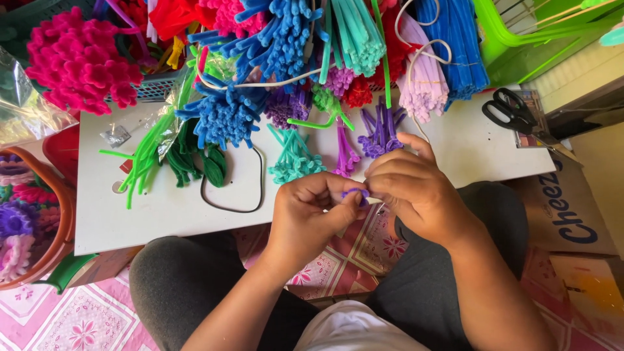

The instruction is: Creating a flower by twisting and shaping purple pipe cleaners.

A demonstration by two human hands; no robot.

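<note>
Purple fuzzy pipe-cleaner piece (355, 193) pinched between both hands, head view. Left hand (312, 211) fingers curled, thumb pressing piece from below. Right hand (413, 188) fingertips closed on same piece from above, hands touching. Just beyond right hand: purple stem bundle (380, 133) on white board (162, 208). Beyond left hand: teal bundle (294, 159). Black scissors (513, 110) far to right of right hand. Black loop (237, 188) left of left hand.
</note>
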